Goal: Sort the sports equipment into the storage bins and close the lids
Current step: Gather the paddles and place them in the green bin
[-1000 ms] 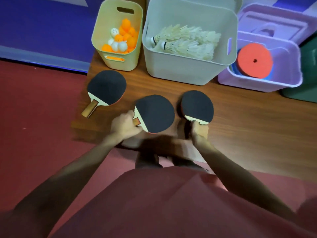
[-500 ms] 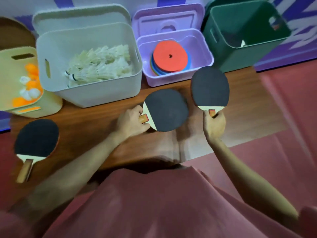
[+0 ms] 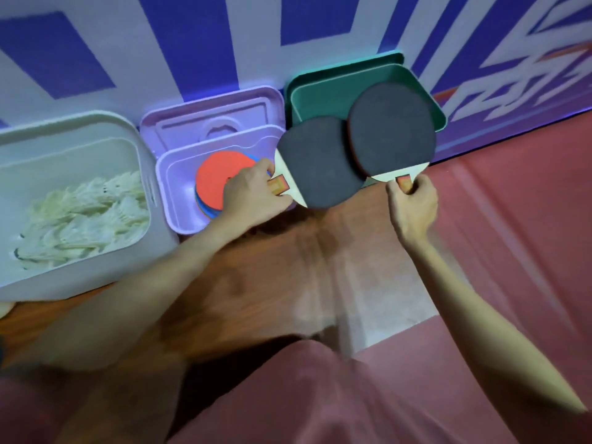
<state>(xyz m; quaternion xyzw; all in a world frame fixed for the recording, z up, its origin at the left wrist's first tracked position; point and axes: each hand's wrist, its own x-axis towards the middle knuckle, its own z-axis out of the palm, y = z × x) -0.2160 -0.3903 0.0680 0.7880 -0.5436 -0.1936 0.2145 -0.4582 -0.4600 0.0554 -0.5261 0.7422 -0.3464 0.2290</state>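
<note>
My left hand (image 3: 253, 195) grips the handle of a black-faced table tennis paddle (image 3: 317, 165), held above the table's far edge beside the purple bin. My right hand (image 3: 411, 203) holds a second black paddle (image 3: 392, 129) by its handle, its blade raised over the open green bin (image 3: 320, 94) and overlapping the first paddle's edge. The green bin's inside is mostly hidden behind the two blades.
An open purple bin (image 3: 174, 193) holds a stack of flat discs, red on top (image 3: 214, 174), its lid (image 3: 211, 120) leaning behind. The white bin (image 3: 150, 174) at left is full of shuttlecocks (image 3: 86, 216). The wooden table (image 3: 288, 277) stands against a purple-and-white wall; red floor lies to the right.
Both hands have lifted their paddles off the table and carried them right and away, up to the green bin. The view has swung right; the yellow ball bin and third paddle are out of sight.
</note>
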